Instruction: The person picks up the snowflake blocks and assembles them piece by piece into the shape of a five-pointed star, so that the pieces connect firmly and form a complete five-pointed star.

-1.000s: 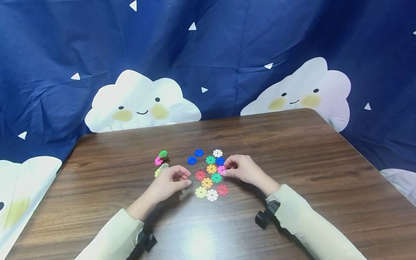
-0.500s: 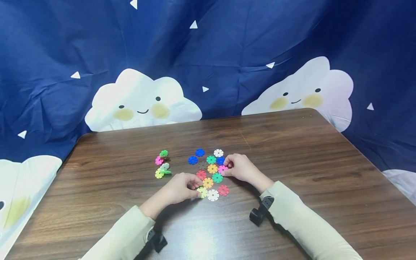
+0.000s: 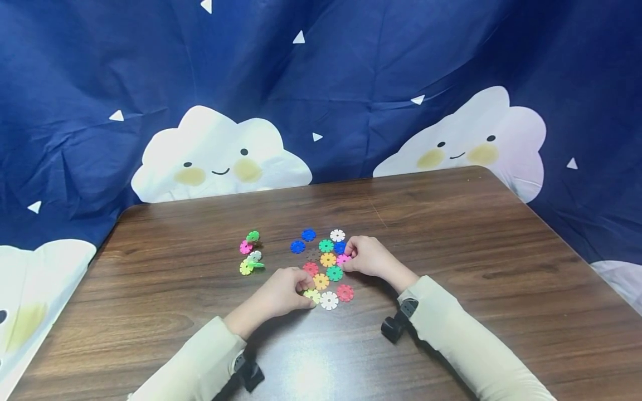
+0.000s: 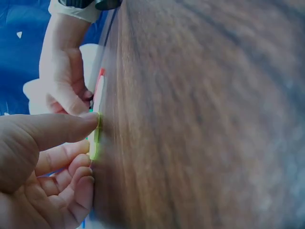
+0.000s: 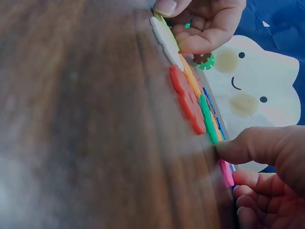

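14 loose discs (image 3: 324,260) lie flat near the middle of the desk (image 3: 451,250), none seen slotted into another. To their left, well apart, are about 6 more in what look like 2 small groups. Far group (image 3: 243,248): green, pink, half-hidden brown. Near group (image 3: 244,270): white, yellow, and a green standing on edge at the yellow. The tilts suggest these are slotted together; too small to confirm. Cannot tell whether the groups touch.

Progress, by judgement: about 6 joined, 14 unjoined; most of the lot is left.

Left hand (image 3: 288,289): fingers clamped on the yellow disc (image 3: 314,295) at the near-left edge of the loose lot, thumb at 1 side of the rim, finger opposite. Right hand (image 3: 370,257): fingers clamped on the pink disc (image 3: 341,262) at the right edge of the lot. Held discs are apart, other discs between; each lies about flat at desk level.

Look: thin, round, rim notched like a cog, small centre hole. Loose colours: blue x3; green, orange, red, white x2 each; brown, pink, yellow x1 each. Probably plastic, light and fairly stiff.
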Motion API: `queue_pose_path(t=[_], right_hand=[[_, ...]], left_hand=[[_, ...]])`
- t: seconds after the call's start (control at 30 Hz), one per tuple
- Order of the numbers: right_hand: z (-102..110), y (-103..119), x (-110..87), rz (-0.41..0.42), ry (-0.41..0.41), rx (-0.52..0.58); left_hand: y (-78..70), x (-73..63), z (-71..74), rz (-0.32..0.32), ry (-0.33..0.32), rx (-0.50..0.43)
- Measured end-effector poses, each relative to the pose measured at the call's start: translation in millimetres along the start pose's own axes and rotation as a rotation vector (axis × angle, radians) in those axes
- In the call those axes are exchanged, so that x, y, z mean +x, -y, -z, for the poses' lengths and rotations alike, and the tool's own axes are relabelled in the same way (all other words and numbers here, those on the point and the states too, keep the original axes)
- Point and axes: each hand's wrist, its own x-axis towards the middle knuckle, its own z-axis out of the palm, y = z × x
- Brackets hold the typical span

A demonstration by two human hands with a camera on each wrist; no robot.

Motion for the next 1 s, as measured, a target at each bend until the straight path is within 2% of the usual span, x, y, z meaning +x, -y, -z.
queue_pose_path(t=[0.27,0.43,0.63,1.0], right_hand=[[-2,3,5.6,-0.072,0.049,-0.007],[-3,4,4.9,-0.068,0.041,0.021],[-5,4,-0.1,-0.016,-0.008,0.091],[-7,-4,-7.0,0.092,-0.084,0.119]], left_hand=[[-7.4,-0.5,0.2,0.022,0.022,0.051],[-10.2,0.5,0.8,0.037,0.042,0.071],[-12.3,0.9,1.8,0.068,0.059,0.091],[-13.8,1.1,3.1,0.085,0.054,0.097]])
